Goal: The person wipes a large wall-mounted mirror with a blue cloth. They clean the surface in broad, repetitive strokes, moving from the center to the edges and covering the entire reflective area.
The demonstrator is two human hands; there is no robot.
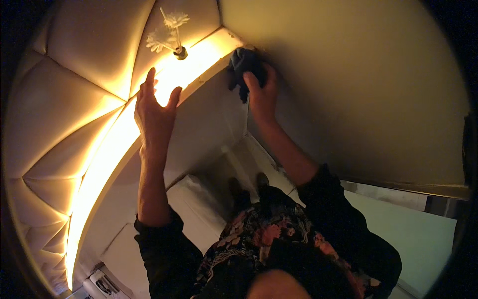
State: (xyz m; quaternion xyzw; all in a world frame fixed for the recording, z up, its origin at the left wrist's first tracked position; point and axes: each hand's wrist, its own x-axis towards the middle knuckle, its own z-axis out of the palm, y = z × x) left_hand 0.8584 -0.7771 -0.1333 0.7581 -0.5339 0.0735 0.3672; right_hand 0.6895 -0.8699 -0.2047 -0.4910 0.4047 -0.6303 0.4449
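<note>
My right hand [264, 89] grips a crumpled dark blue cloth [244, 62] against the far end of a brightly lit ledge [102, 169], close to the corner with the wall. Over the ledge's edge reaches my left hand [154, 102], with its fingers and thumb spread and nothing in them. Just beyond its fingertips, a small dark holder [180, 53] with white artificial flowers [164, 36] stands on the ledge.
A tufted, padded panel [79, 94] rises behind the ledge on the left. The plain wall [358, 84] borders the right side. Below are a pale covered surface [194, 204], a white panel [403, 239] at the lower right and a pale box-like item [104, 284] at the lower left.
</note>
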